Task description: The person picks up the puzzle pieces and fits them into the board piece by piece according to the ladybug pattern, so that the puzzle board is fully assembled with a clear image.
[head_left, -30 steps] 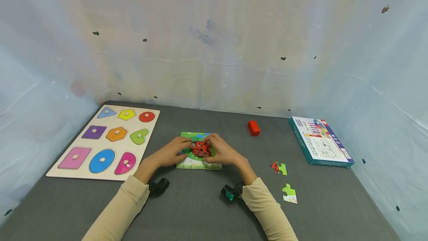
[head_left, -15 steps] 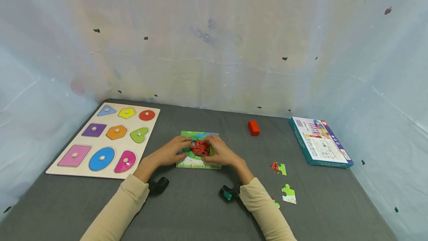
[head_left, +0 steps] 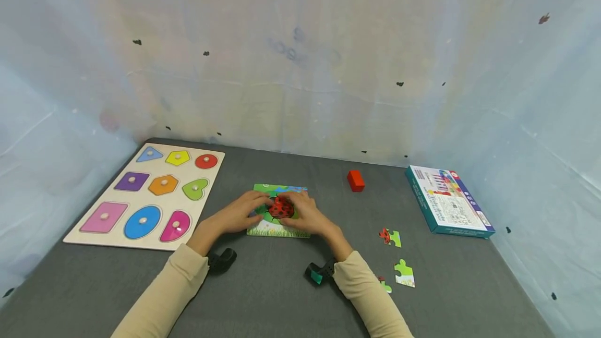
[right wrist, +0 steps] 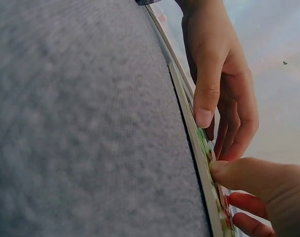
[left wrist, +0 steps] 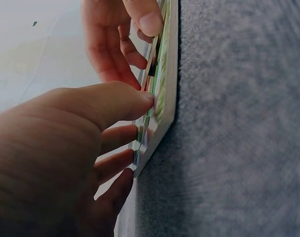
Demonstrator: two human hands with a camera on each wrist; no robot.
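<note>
A square ladybug picture puzzle board [head_left: 277, 232] lies flat in the middle of the table. Ladybug puzzle pieces [head_left: 281, 207] sit over it, their edges slightly raised above the board in both wrist views. From the left, my left hand [head_left: 240, 213] grips pieces at the picture's left side, thumb nearer me and fingers beyond. My right hand [head_left: 309, 215] pinches the ladybug part from the right, its thumb [right wrist: 224, 170] against a piece's near edge. Both hands partly cover the picture, so the joints between pieces are hard to make out.
Loose puzzle pieces lie to the right: a red-and-green one [head_left: 391, 237], a green-and-white one [head_left: 405, 274], and another [head_left: 385, 286] partly behind the right sleeve. A wooden shape board [head_left: 117, 240] lies left. Further back are a red block [head_left: 356, 181] and a flat box [head_left: 451, 202].
My right hand has shifted slightly left with the ladybug part, and more of the loose piece by the right sleeve shows. The left hand has hardly moved.
</note>
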